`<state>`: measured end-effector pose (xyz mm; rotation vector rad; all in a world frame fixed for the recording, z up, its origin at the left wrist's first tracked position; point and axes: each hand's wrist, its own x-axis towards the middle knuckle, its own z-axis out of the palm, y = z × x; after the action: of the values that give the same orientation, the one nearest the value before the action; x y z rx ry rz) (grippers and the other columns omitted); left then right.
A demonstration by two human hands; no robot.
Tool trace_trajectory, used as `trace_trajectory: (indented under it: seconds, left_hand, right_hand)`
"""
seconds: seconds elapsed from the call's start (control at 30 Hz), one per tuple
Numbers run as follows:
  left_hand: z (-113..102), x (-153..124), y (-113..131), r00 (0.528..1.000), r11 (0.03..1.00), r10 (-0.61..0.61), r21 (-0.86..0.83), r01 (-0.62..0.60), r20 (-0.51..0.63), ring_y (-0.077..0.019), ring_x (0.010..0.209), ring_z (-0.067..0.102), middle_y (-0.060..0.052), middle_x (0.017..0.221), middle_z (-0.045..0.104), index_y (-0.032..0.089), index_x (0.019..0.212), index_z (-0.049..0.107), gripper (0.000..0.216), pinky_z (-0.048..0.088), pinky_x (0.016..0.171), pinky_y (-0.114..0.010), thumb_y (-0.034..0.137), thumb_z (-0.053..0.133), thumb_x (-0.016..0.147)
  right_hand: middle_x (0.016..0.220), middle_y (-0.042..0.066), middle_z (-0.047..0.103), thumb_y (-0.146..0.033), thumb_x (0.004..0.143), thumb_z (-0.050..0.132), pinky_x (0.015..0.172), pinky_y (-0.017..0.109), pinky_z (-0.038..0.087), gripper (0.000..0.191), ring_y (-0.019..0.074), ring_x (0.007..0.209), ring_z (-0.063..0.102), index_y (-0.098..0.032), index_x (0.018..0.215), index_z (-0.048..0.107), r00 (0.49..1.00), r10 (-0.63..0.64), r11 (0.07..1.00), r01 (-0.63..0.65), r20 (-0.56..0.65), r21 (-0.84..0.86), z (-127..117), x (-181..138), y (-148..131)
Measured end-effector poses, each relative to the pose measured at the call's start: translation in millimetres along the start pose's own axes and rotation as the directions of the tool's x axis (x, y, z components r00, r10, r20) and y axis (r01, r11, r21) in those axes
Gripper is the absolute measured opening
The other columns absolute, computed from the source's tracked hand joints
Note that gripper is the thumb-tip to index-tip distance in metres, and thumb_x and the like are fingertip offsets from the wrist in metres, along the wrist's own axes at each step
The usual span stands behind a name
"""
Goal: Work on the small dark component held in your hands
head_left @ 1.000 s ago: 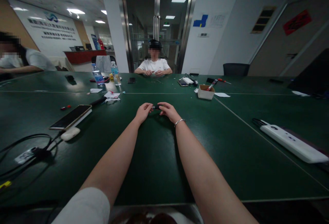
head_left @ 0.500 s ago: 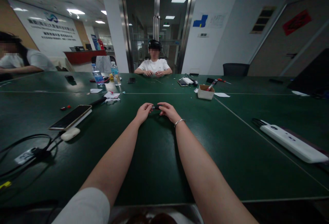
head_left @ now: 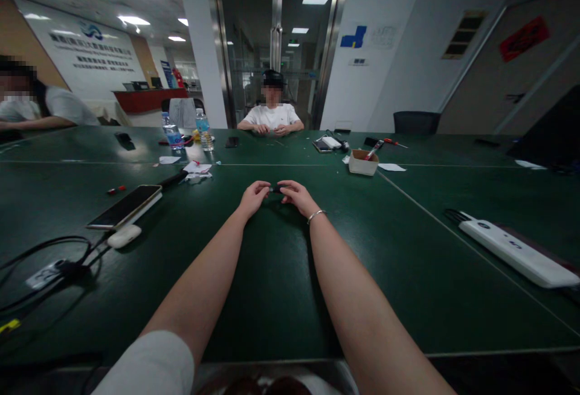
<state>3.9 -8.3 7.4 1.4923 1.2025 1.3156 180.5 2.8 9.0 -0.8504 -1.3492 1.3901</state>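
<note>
Both arms reach forward over the green table (head_left: 272, 298). Between my fingertips is a small dark object (head_left: 276, 189) with a lighter, metal-looking tip on its left side; it is too small to name. My left hand (head_left: 254, 198) pinches the light end with thumb and forefinger. From the other side, my right hand (head_left: 296, 197) grips the black end, its fingers bent around it. A silver bracelet (head_left: 316, 216) circles the right wrist. The hands are held just above the tabletop, a few finger-widths apart.
To the left lie a phone (head_left: 127, 206), a white earbud case (head_left: 124, 236) and black cables (head_left: 75, 269). Water bottles (head_left: 204, 131) stand farther back. A small box (head_left: 363, 163) is at the right, and a white power strip (head_left: 516, 250) nearer. A person (head_left: 272, 118) sits opposite.
Hardly anything differs. Both hands keep their places and their hold on the small dark object.
</note>
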Motion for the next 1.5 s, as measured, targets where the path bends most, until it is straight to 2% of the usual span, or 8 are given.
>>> trace_trajectory:
  seconds: [0.2,0.33,0.63,0.77,1.03,1.2,1.37,1.5]
  left_hand:
    - [-0.8,0.0,0.1,0.998,0.998,-0.062,0.002,0.062,0.003,-0.0150,0.065,0.061,-0.005,0.073,0.067,0.015,0.084,0.064,0.029,0.043,0.060,-0.026,0.042,0.060,0.076]
    - [-0.8,0.4,0.1,0.999,0.999,-0.029,-0.039,0.028,-0.016,-0.0158,0.069,0.063,-0.005,0.072,0.068,0.015,0.082,0.064,0.029,0.045,0.065,-0.028,0.039,0.071,0.067]
    - [-2.8,2.4,-4.8,1.000,0.999,-0.001,-0.044,0.000,-0.021,-0.0163,0.071,0.063,-0.006,0.076,0.069,0.015,0.084,0.065,0.030,0.046,0.067,-0.029,0.039,0.071,0.067]
    - [-3.4,1.9,-3.2,0.998,0.998,-0.062,-0.029,0.062,0.004,-0.0165,0.067,0.062,-0.007,0.073,0.068,0.014,0.081,0.066,0.031,0.045,0.064,-0.030,0.043,0.065,0.072]
    - [-0.9,2.0,-2.5,0.998,0.997,-0.068,-0.038,0.067,-0.015,-0.0165,0.066,0.061,-0.006,0.071,0.067,0.015,0.078,0.065,0.030,0.045,0.063,-0.029,0.044,0.067,0.069]
    - [-1.8,1.3,-2.6,0.999,0.999,0.031,-0.020,-0.032,-0.032,-0.0170,0.076,0.063,-0.006,0.080,0.069,0.017,0.084,0.066,0.031,0.047,0.071,-0.029,0.039,0.072,0.064]
    - [-2.4,1.0,-2.4,0.999,0.999,-0.034,-0.009,0.034,-0.013,-0.0179,0.072,0.063,-0.007,0.077,0.069,0.015,0.082,0.066,0.030,0.047,0.068,-0.031,0.043,0.064,0.072]
    - [-2.6,0.5,-1.3,0.998,0.999,0.045,-0.005,-0.045,-0.039,-0.0179,0.079,0.063,-0.006,0.083,0.070,0.016,0.083,0.067,0.025,0.047,0.076,-0.031,0.035,0.070,0.066]
  right_hand:
    - [0.071,-0.003,0.064,-0.020,0.072,0.070,0.051,0.018,0.050,0.022,0.0049,0.047,0.056,-0.020,0.095,0.067,1.000,-0.002,1.000,0.002,0.003,-0.005,-0.1,0.1,-0.7]
    - [0.070,-0.003,0.063,-0.019,0.073,0.070,0.052,0.019,0.050,0.022,0.0052,0.048,0.056,-0.020,0.095,0.067,1.000,-0.001,1.000,0.001,0.007,-0.004,-0.4,0.0,-1.1]
    - [0.070,-0.002,0.063,-0.019,0.073,0.069,0.051,0.019,0.050,0.023,0.0056,0.049,0.056,-0.020,0.096,0.068,1.000,-0.005,1.000,0.005,0.002,-0.013,-1.2,0.4,0.6]
    - [0.071,-0.002,0.063,-0.019,0.074,0.069,0.052,0.019,0.050,0.023,0.0056,0.050,0.057,-0.020,0.097,0.067,1.000,-0.002,1.000,0.002,0.003,-0.009,-1.4,0.2,0.2]
    - [0.073,-0.002,0.064,-0.020,0.072,0.070,0.051,0.019,0.050,0.023,0.0053,0.049,0.056,-0.020,0.095,0.068,1.000,-0.007,1.000,0.007,0.006,-0.010,-0.8,-0.3,-0.6]
    - [0.075,-0.002,0.064,-0.021,0.073,0.070,0.052,0.019,0.051,0.024,0.0053,0.050,0.056,-0.020,0.096,0.067,1.000,-0.012,1.000,0.012,0.014,-0.018,-1.4,0.3,0.4]
    - [0.073,-0.002,0.063,-0.022,0.073,0.070,0.052,0.019,0.050,0.025,0.0055,0.051,0.056,-0.020,0.097,0.067,1.000,-0.013,0.999,0.013,0.011,-0.036,-2.1,0.5,1.0]
    - [0.073,-0.002,0.063,-0.022,0.072,0.070,0.052,0.019,0.050,0.025,0.0055,0.051,0.057,-0.020,0.097,0.067,1.000,-0.008,0.999,0.009,0.011,-0.033,-1.6,0.4,0.2]
